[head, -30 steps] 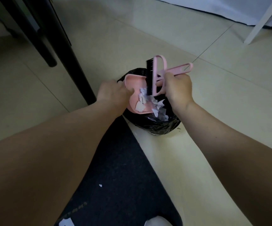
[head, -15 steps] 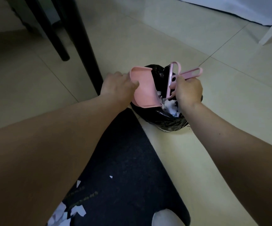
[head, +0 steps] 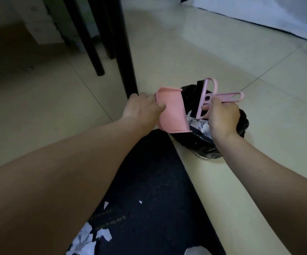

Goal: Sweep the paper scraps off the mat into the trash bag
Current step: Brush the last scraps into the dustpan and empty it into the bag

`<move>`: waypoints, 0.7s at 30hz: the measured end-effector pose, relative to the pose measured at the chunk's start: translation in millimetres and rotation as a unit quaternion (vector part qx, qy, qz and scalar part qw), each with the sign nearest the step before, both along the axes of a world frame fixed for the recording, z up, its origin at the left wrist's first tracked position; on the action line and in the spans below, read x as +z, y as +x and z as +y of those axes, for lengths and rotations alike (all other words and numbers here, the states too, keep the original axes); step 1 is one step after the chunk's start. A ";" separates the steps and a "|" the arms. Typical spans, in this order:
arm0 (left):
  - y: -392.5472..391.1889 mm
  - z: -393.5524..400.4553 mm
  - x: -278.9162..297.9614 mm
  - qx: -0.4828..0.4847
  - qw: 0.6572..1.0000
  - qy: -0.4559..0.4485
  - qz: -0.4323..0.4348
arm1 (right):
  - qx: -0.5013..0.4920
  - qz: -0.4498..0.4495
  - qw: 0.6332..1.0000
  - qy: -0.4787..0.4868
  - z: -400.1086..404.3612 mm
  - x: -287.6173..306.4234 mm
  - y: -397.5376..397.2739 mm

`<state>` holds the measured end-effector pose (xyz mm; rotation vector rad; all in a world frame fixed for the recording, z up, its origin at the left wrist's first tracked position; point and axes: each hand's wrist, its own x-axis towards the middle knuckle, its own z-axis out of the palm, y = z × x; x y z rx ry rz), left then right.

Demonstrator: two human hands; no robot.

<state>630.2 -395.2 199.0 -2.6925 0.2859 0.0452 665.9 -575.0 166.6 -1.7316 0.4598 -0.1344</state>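
Note:
My left hand (head: pixel 141 110) grips a pink dustpan (head: pixel 172 111), tipped on its side over the open black trash bag (head: pixel 206 144). My right hand (head: pixel 222 118) holds a pink hand brush (head: pixel 207 97) with black bristles, its head pointing down into the bag. White paper scraps (head: pixel 200 126) lie inside the bag between the pan and the brush. The dark mat (head: pixel 149 181) stretches from the bag toward me. A pile of white scraps (head: pixel 90 238) lies on its near left part, and one tiny scrap (head: pixel 140 202) lies alone further up.
Black furniture legs (head: pixel 125 52) stand on the tiled floor just left of the bag, with a thinner leg (head: pixel 88 39) behind. A white object (head: pixel 196 251) shows at the bottom edge of the mat. A white sheet (head: pixel 259 13) hangs at the back right.
The dustpan has tipped up further and its scraps have fallen into the bag. My view has shifted, so more of the mat and its near scrap pile shows.

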 end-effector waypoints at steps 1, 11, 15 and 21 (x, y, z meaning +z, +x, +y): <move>-2.2 2.5 2.7 0.001 1.000 -0.001 -0.001 | 0.000 -0.007 1.000 -0.003 1.2 1.3 -2.0; -57.3 77.0 29.9 0.056 0.998 -0.029 -0.011 | 0.067 -0.058 0.996 -0.025 59.9 24.4 -32.0; -99.8 116.0 31.1 0.087 0.996 -0.036 -0.003 | 0.135 -0.071 0.987 -0.041 104.9 29.7 -54.5; -171.0 175.2 20.7 0.141 0.989 -0.032 0.029 | 0.283 -0.103 0.948 -0.106 165.7 32.6 -102.3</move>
